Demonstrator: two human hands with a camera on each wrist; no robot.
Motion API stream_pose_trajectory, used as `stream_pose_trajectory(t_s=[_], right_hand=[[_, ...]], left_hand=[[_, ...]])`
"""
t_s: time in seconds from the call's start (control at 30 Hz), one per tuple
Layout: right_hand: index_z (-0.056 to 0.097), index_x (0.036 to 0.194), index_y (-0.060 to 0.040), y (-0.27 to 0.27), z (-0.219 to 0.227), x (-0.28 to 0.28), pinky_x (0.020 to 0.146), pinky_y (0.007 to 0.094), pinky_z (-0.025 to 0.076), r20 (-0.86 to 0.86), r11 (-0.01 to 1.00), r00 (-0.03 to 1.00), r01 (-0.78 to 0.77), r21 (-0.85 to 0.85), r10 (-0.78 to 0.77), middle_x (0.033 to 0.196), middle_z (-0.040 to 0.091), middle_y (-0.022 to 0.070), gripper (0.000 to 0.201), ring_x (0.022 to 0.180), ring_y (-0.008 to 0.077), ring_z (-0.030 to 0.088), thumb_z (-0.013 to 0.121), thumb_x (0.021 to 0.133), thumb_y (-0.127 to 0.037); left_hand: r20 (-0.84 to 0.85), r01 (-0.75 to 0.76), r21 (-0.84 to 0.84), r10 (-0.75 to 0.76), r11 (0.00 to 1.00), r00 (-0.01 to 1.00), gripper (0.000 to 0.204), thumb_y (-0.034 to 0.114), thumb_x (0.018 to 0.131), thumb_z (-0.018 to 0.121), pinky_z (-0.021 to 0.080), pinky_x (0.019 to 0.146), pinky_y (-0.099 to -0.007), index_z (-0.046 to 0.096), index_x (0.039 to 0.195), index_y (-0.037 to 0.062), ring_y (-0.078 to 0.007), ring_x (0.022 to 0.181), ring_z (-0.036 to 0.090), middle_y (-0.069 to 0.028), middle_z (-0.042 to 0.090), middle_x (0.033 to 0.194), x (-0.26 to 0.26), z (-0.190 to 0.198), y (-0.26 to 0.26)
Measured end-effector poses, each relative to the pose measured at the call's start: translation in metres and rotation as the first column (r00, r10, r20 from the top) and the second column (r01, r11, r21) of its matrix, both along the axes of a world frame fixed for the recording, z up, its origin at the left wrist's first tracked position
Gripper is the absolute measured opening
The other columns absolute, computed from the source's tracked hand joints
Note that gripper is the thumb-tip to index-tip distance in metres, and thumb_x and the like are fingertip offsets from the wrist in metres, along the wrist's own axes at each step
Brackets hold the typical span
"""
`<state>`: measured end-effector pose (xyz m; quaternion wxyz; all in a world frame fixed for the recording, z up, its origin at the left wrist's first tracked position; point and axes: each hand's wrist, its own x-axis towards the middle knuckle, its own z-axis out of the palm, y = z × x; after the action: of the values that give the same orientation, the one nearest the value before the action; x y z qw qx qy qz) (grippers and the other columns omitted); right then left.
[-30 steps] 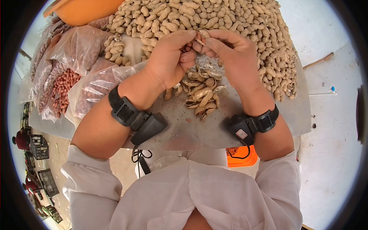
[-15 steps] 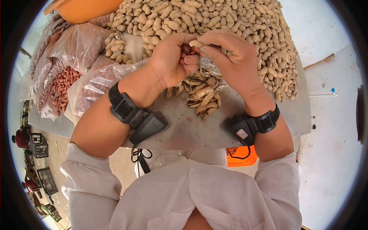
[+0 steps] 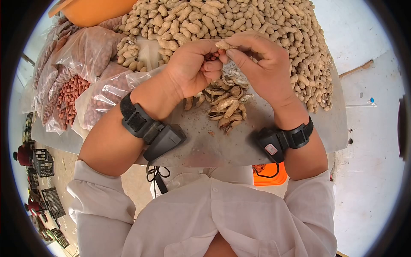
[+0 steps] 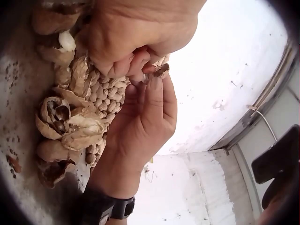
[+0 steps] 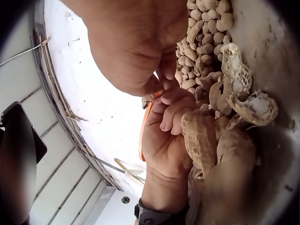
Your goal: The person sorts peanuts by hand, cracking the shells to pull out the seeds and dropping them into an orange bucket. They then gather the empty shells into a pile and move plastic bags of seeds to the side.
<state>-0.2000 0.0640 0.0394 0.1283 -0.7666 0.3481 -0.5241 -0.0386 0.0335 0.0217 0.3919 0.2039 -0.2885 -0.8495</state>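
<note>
Between the thumb and forefinger of my right hand (image 3: 265,62) is a cracked peanut shell (image 3: 224,45). A reddish kernel shows beside it in the head view, and the shell's brown hollow (image 4: 162,71) faces the left wrist camera. My left hand (image 3: 188,66) touches the same spot with thumb and forefinger. Its other fingers curl round several red peanut kernels (image 3: 211,56), partly hidden by the palm. Below both hands lies a small heap of split, empty shells (image 3: 227,107), seen large beside the hands in both wrist views.
A big pile of unshelled peanuts (image 3: 257,19) covers the far side of the metal table (image 3: 192,147). Clear bags of red kernels (image 3: 85,55) stand at the left, below an orange basin (image 3: 98,13). A crumpled clear plastic piece (image 3: 233,75) lies under the right fingers.
An open shell was between both hands a second ago; then my right hand held a peanut apart from the left. Now that peanut is against the left fingertips, with red showing at it.
</note>
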Motion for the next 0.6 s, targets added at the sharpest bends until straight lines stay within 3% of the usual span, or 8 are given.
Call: stream_pose_trajectory(t_s=[0.07,0.17,0.27,0.6], right_hand=[[0.065,0.089,-0.0018,0.0020,0.0008,-0.0010,0.059,0.0223,0.049,0.014,0.998,1.000,0.019,0.059,-0.019,0.080,0.064,0.0074,0.014,0.069,0.0121,0.061,0.065,0.074,-0.002],[0.064,0.092,0.0014,-0.0022,-0.0042,-0.0048,0.062,0.0222,0.050,0.223,0.957,0.974,-0.090,0.275,0.027,0.081,0.065,0.0077,0.016,0.072,0.0101,0.061,0.065,0.077,-0.003],[0.063,0.095,0.0048,-0.0010,-0.0014,-0.0043,0.064,0.0221,0.050,0.386,0.923,0.918,-0.222,0.313,0.090,0.081,0.066,0.0090,0.018,0.073,0.0103,0.061,0.064,0.079,-0.003],[0.062,0.095,0.0048,-0.0074,-0.0055,-0.0065,0.066,0.0235,0.050,0.639,0.846,0.766,-0.385,0.369,0.070,0.085,0.066,0.0119,0.018,0.073,0.0139,0.062,0.064,0.079,-0.002]], left_hand=[[-0.002,0.016,-0.021,-0.016,1.000,1.000,0.012,0.006,0.085,0.045,0.027,0.039,-0.0171,0.052,0.078,-0.0006,-0.0050,0.047,0.033,-0.0057,0.054,0.070,0.0010,-0.0016,-0.0014],[-0.012,0.019,-0.039,-0.019,0.999,1.000,0.011,0.005,0.085,0.045,0.027,0.040,-0.0167,0.053,0.081,-0.0015,-0.0047,0.047,0.033,-0.0052,0.054,0.070,0.0012,0.0002,-0.0006],[-0.031,0.035,-0.048,-0.037,0.998,0.999,0.012,0.007,0.087,0.045,0.027,0.040,-0.0159,0.053,0.086,-0.0018,-0.0041,0.047,0.032,-0.0048,0.053,0.073,0.0024,0.0012,-0.0013],[-0.054,0.030,-0.039,-0.032,0.999,0.998,0.012,0.008,0.084,0.049,0.026,0.040,-0.0167,0.056,0.085,-0.0025,-0.0044,0.047,0.033,-0.0054,0.056,0.072,0.0029,0.0045,-0.0017]])
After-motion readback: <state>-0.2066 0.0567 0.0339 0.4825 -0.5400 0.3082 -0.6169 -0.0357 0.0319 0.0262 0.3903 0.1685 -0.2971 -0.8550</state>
